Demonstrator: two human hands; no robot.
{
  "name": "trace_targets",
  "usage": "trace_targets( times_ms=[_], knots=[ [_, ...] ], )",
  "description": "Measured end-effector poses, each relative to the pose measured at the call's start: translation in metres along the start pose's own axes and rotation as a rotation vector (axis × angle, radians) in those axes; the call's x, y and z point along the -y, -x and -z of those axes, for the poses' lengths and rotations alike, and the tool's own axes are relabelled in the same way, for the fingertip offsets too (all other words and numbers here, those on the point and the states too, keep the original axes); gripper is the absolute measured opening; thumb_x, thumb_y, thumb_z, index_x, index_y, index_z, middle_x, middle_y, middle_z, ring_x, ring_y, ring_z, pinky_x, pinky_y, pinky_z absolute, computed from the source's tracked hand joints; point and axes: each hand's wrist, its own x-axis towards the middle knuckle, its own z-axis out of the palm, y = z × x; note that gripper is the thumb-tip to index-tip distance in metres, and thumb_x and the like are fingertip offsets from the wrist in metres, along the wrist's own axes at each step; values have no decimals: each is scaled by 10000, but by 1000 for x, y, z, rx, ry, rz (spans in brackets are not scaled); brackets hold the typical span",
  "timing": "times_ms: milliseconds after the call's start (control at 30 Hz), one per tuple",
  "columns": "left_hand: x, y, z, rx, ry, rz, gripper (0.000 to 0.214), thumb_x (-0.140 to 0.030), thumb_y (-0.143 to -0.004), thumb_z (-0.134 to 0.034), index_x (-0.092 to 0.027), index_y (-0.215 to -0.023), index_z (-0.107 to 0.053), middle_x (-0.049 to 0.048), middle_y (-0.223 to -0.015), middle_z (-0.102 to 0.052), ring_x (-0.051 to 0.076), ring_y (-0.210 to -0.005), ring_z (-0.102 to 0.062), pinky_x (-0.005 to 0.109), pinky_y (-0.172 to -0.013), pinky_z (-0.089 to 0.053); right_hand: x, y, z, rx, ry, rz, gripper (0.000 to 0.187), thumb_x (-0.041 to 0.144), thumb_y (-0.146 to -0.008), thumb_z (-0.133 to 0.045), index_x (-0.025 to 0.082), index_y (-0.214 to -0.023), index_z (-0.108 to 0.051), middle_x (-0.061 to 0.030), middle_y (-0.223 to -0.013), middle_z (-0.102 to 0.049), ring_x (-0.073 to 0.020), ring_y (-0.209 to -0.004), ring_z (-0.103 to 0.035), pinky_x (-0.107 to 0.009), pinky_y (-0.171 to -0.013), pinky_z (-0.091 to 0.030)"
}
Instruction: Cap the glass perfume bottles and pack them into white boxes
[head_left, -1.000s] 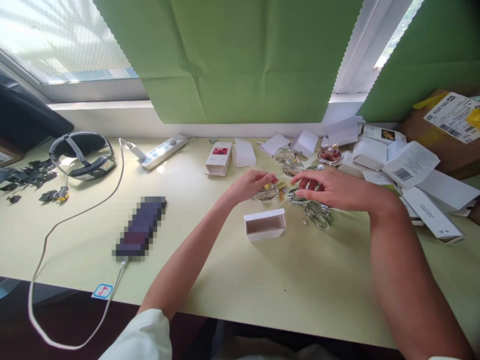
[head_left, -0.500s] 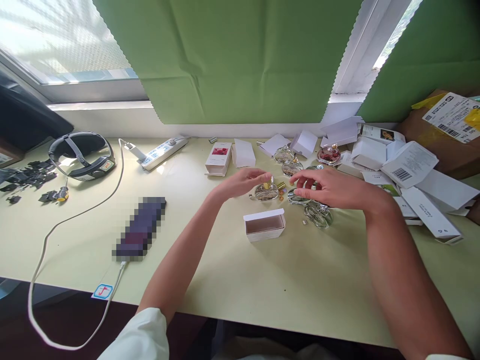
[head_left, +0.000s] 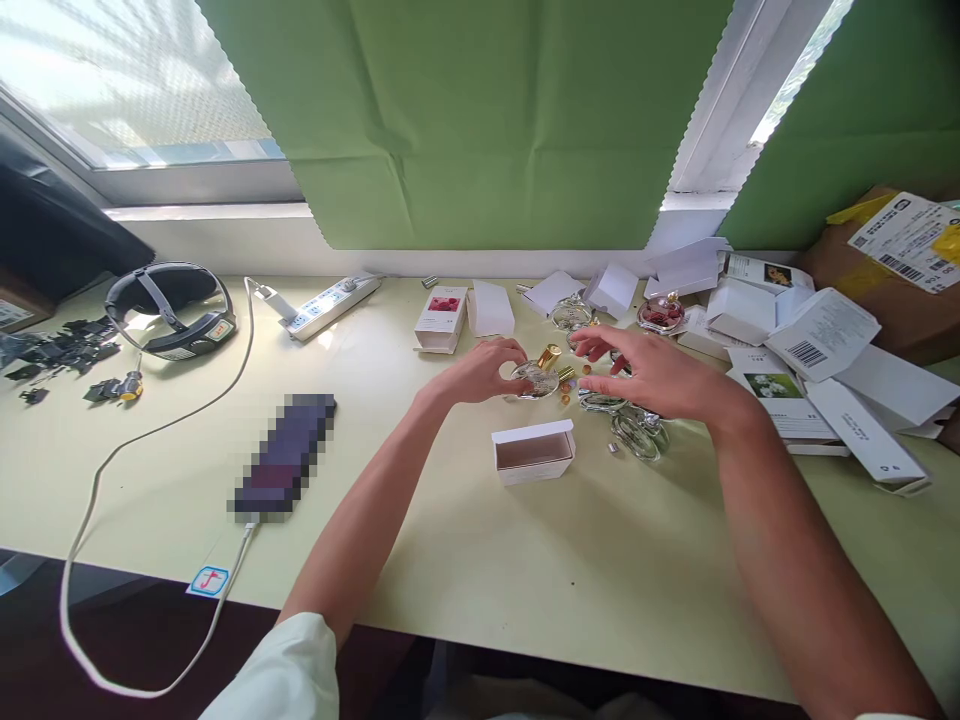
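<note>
My left hand (head_left: 480,372) has its fingers and thumb curled round the left side of a clear glass perfume bottle (head_left: 536,380). The bottle's gold neck (head_left: 550,356) leans up and to the right. Over a cluster of glass bottles, my right hand (head_left: 652,370) is open, fingers apart, with nothing visible in it. Beneath its thumb lies one bottle (head_left: 600,401); another bottle (head_left: 640,434) rests nearer to me. Small gold pieces (head_left: 566,390) lie between the hands. In front of them, an open white box (head_left: 534,455) shows its hollow inside.
White cartons (head_left: 814,330) pile up on the right, before a brown parcel (head_left: 892,290). A red bottle (head_left: 661,313) stands at the back. A box with a red picture (head_left: 441,318), power strip (head_left: 334,305), headset (head_left: 169,312) and phone (head_left: 283,455) are on the left.
The left fingers have moved off the gold top to the bottle's left side, and its neck now tilts right. My right hand has shifted slightly left, its fingers spreading. The view shifted slightly.
</note>
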Motion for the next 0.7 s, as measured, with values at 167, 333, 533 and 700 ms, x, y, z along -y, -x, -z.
trace_targets(
  times_ms=[167,333,533,700],
  knots=[
    [-19,7,19,-52,185,-20,335,-491,-881,-640,-222,-1079,-666,59,-1269,-611,182,-1024,-598,297,-802,-471,5,2,-1,-27,-129,6,708,564,-826,-637,333,-1459,-421,-69,-1354,-613,-276,-1121,-618,-429,-926,-504],
    [-51,13,33,-43,323,-93,295,-431,-906,-630,-220,-1110,-656,65,-1239,-611,145,-918,-609,256,-689,-484,19,8,2,47,-222,70,484,537,-839,-644,312,-1267,-613,-37,-1147,-707,-238,-926,-678,-377,-809,-532],
    [-63,27,48,-17,240,-4,361,-495,-936,-572,-232,-1176,-624,54,-1160,-668,185,-1086,-605,292,-840,-494,20,14,11,-67,-228,64,423,560,-852,-633,255,-1141,-682,-62,-1097,-705,-235,-889,-653,-345,-711,-533],
    [-68,49,72,245,174,34,569,-538,-776,-745,-291,-1265,-591,39,-1183,-680,187,-1051,-640,269,-807,-500,6,27,28,-88,-270,56,343,493,-846,-684,255,-1092,-696,-60,-1099,-692,-217,-877,-651,-323,-687,-558]
  ],
)
